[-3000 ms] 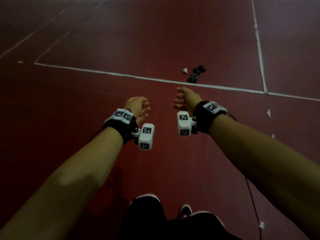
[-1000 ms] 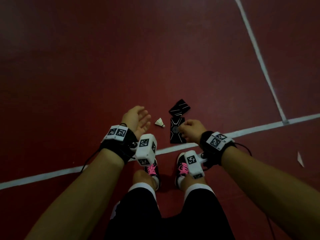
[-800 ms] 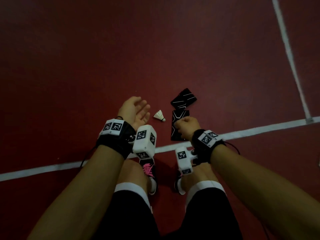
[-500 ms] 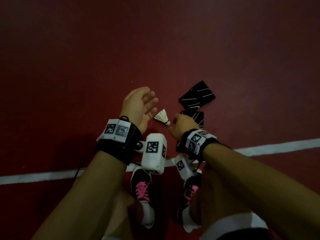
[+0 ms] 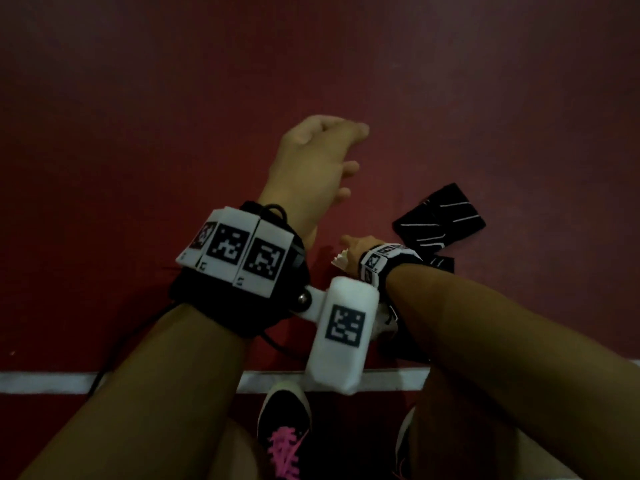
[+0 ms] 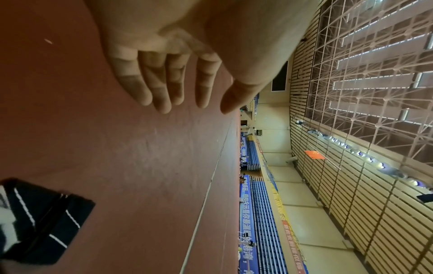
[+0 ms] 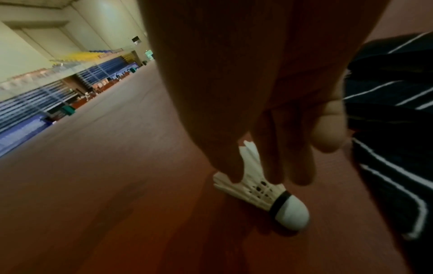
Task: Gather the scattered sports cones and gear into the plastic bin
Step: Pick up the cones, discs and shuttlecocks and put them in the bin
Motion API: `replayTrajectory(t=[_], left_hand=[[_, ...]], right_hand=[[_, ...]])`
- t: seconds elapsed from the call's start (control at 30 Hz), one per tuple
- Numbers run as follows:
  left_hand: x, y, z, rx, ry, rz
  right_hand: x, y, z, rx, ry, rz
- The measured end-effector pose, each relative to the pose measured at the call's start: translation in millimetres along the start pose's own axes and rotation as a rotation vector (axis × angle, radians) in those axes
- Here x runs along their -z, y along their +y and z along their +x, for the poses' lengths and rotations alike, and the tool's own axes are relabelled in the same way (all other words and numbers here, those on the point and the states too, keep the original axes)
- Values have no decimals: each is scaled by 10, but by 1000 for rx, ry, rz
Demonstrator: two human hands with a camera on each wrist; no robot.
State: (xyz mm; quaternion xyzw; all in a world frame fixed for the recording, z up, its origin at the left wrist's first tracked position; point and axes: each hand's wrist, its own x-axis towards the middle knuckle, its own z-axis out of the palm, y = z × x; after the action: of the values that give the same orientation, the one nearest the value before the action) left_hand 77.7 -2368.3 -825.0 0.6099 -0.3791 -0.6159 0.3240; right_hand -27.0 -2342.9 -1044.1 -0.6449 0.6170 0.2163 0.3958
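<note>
On the dark red floor (image 5: 138, 133), a white line (image 5: 45, 382) is seen running across near the lower edge of the head view. The left hand (image 5: 311, 168) is held above the floor with its fingers (image 6: 164, 92) straight and slightly spread, and nothing is held in it. A black wrist strap with white marker tiles (image 5: 239, 254) is worn on that arm.

Just right of the left hand, and lower, the right hand (image 5: 360, 244) is lowered to the floor. Its thumb and fingertips (image 7: 274, 166) are closed on the feather skirt of a shuttlecock (image 7: 262, 189), which is pinched at the floor. In the head view only a small white edge of the shuttlecock's feathers (image 5: 341, 261) is visible beside the hand. Whether the shuttlecock is still touching the floor cannot be told.

The shuttlecock is seen to be white, with a rounded white cork tip, a thin black band behind the tip, and a row of small dark holes where the feathers meet. It is tilted, with the tip pointed down and to the right in the right wrist view.

Further right, just beside the right hand, a black striped wristband (image 5: 440, 216) is laid flat on the floor, crossed by thin white lines. A second black piece (image 5: 441, 263) is partly hidden behind the right wrist and is overlapped by the first.

A black shoe with pink laces (image 5: 285, 434) is seen below the line.

No container is visible in any view.
</note>
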Motion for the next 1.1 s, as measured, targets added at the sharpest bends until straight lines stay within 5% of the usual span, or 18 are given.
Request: replayTrajectory(t=[0.13,0.23,0.47,0.57,0.7,0.9,1.0,1.1], left_hand=[[-13,-59,56,-4,34,13],[-91,-107,170,-9,15,50],[-254,-300,557,-206,-7,687],[-398,-335,666,-226,-163,859],[-711,-344,674,-222,-414,782],[-1054,-320,641,-322,-397,926],[-1085,-316,584,-336,-445,899],[-1040,-366,549,-324,-491,938]], right_hand=[[16,96,-76,54,61,-103],[291,144,-95,18,184,69],[852,568,-608,98,470,438],[982,787,-830,123,594,769],[1009,932,-970,207,673,1002],[1052,1030,-919,188,801,1213],[933,1205,-685,-70,746,1077],[581,1358,-427,-326,317,619]])
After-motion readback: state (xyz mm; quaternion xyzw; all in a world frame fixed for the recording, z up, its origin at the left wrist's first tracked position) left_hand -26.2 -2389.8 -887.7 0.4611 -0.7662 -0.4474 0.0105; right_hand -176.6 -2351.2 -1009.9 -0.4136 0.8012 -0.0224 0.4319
